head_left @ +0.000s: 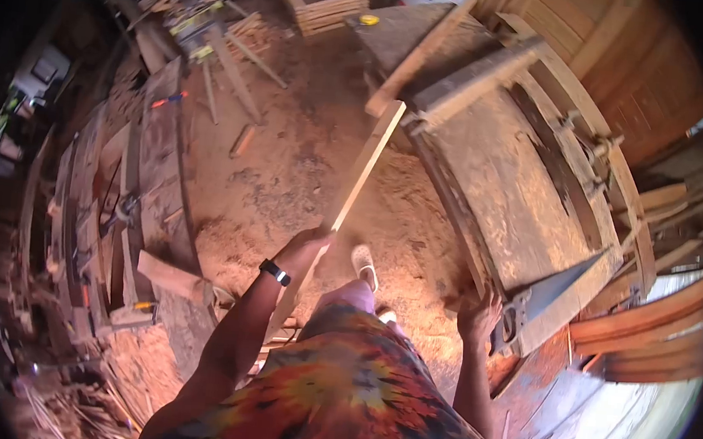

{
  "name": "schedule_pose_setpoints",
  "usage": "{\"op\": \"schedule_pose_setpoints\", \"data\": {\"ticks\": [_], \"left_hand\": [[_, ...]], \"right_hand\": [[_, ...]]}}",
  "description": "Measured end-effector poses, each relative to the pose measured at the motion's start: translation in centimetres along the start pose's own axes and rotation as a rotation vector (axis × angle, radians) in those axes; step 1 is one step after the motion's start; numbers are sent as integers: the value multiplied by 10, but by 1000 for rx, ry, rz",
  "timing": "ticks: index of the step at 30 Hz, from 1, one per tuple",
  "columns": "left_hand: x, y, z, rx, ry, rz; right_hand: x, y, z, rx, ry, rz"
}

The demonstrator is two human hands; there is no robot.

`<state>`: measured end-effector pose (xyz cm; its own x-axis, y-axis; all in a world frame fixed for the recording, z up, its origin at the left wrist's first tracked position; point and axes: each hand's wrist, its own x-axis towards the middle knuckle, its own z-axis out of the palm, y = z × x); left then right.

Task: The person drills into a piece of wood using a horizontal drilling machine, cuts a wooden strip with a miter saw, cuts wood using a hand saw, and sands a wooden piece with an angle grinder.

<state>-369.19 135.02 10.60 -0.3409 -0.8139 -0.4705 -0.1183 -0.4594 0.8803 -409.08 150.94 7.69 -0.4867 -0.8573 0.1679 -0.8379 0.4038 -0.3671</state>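
Observation:
My left hand [306, 247], with a watch on the wrist, is closed around a long pale wooden strip [368, 165]. The strip slants up and away over the floor, and its lower part runs down past my forearm. At the near corner of the right workbench [535, 193], my right hand [478, 316] has its fingers curled over the edge. Right beside it lies a handsaw [557, 287], its dark handle toward me and its blade flat along the bench end. What is under my right palm is hidden.
Thick boards [478, 79] and a yellow tape measure [369, 20] lie on the right bench's far part. At left stands another bench [163, 147] with a wood block [169, 278]. Wooden frames [323, 7] are stacked at the back. Sawdust and offcuts cover the floor [291, 149].

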Motion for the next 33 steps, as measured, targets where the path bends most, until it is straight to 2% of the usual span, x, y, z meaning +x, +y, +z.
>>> {"op": "schedule_pose_setpoints", "data": {"ticks": [2, 4, 5, 8, 10, 12, 14, 15, 16, 18, 20, 21, 23, 24, 26, 27, 29, 33], "left_hand": [[-15, -22, -27, -155, 41, 45], [-35, -34, -55, -312, 85, 92], [-51, -39, -82, -315, 147, 49], [-61, -51, -117, -383, 257, -18], [-57, -65, -146, -406, 264, 40], [-56, -67, -174, -432, 334, 33], [-54, -62, -199, -287, 483, 107], [-47, -68, -217, 37, 562, 205], [-40, -73, -232, 19, 579, 200], [-30, -40, -255, -233, 742, 400], [-31, 7, -282, -478, 775, 575], [-30, 21, -295, -495, 793, 578], [-24, 45, -311, -559, 841, 740], [-20, 55, -320, -579, 863, 749], [-13, 70, -336, -483, 860, 633], [-11, 74, -334, -506, 884, 638], [-6, 79, -324, -508, 853, 715], [9, 64, -307, -580, 840, 634]], "right_hand": [[2, -27, 15, 77, -154, -104], [2, -58, 34, 75, -195, -243], [8, -96, 44, 152, -273, -378], [19, -142, 77, 337, -377, -598], [23, -170, 106, 340, -538, -570], [27, -209, 122, 297, -626, -657], [36, -257, 128, 342, -741, -728], [41, -281, 130, 326, -764, -752], [47, -307, 134, 356, -772, -826], [58, -363, 136, 415, -770, -948], [70, -407, 146, 428, -743, -1042], [74, -427, 149, 416, -755, -1062], [81, -456, 147, 456, -821, -1032], [85, -476, 148, 439, -831, -1058], [90, -518, 149, 461, -516, -1261], [90, -541, 142, 449, -530, -1290], [87, -579, 128, 359, -257, -1351], [104, -611, 160, 312, -443, -1434]]}}
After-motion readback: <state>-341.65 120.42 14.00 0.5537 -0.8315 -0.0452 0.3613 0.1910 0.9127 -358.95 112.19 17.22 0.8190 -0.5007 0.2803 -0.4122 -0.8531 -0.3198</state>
